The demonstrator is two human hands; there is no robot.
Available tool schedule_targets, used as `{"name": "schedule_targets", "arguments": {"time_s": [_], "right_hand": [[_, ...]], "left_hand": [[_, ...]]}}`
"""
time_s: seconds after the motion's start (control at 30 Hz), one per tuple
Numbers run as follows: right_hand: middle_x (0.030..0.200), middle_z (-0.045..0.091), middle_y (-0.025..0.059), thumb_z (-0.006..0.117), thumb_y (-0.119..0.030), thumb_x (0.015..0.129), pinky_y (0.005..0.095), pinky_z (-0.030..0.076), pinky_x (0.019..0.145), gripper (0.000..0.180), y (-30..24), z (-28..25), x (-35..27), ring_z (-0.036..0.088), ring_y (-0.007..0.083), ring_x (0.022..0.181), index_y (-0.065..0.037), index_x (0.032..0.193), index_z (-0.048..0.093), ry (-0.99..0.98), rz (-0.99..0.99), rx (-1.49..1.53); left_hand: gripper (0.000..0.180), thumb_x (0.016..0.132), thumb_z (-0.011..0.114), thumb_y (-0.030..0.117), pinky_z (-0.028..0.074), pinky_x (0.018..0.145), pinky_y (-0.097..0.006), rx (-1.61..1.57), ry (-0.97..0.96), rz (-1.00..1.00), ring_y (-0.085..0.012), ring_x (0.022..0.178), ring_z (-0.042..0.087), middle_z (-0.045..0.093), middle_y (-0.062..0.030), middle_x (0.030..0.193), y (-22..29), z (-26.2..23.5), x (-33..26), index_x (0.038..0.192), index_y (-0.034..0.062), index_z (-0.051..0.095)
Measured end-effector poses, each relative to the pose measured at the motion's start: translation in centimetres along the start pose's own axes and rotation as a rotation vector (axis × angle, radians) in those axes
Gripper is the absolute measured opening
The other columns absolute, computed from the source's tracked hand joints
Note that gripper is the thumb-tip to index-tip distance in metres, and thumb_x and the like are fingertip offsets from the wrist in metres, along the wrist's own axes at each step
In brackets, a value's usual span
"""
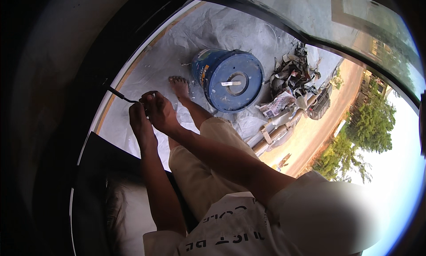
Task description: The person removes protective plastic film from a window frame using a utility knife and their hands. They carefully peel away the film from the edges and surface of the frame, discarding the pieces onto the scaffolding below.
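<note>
My left hand [141, 124] and my right hand [160, 112] meet in front of me with fingers closed. Between them is the metal end of a slim tool with a black handle [116, 92] and a thin bent rod [130, 100], which looks like a small paint roller frame. The handle points away to the upper left. The rod's far end disappears among my fingers, so I cannot see what is fitted there. My left fingers pinch near the rod, and my right fingers curl against them.
A blue lidded paint bucket [235, 81] with a pale strip on its lid stands beyond my bare foot [179, 87], on grey plastic sheeting [164, 47]. Crumpled paper [295, 74] is heaped right of it. An open window pane [301, 11] hangs above; outside are a vehicle [320, 103] and trees [368, 120].
</note>
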State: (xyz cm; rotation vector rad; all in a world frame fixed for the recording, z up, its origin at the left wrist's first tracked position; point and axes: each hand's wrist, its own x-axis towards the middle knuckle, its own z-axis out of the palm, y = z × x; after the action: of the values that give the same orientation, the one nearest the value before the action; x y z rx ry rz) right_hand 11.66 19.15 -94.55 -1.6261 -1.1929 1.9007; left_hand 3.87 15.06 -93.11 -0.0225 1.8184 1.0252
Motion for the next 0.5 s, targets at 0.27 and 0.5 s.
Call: {"name": "schedule_targets", "arguments": {"time_s": [0.27,0.5], "right_hand": [[0.087,0.062,0.022,0.053,-0.019,0.095,0.0436,0.049,0.066,0.024,1.8,-30.0,-7.2,0.063,0.0384,0.079,-0.003,0.112,0.055,-0.104,-0.322,-1.123],[0.104,0.068,0.0155,0.067,-0.024,0.087,0.0377,0.049,0.087,0.041,-3.8,-25.2,-1.2,0.067,0.0267,0.095,-0.004,0.122,0.061,-0.072,-0.042,-1.133]], "left_hand": [[0.03,0.098,0.056,0.031,0.043,0.077,-0.028,-0.175,-0.056,-0.016,-0.0119,0.079,0.055,0.061,-0.0036,0.084,-1.3,-2.3,0.9,0.093,0.0021,0.061],[0.042,0.098,0.051,0.04,0.041,0.066,-0.028,-0.077,-0.003,0.06,-0.0117,0.068,0.051,0.055,-0.0047,0.071,-3.2,-2.8,1.8,0.079,0.0023,0.059]]}}
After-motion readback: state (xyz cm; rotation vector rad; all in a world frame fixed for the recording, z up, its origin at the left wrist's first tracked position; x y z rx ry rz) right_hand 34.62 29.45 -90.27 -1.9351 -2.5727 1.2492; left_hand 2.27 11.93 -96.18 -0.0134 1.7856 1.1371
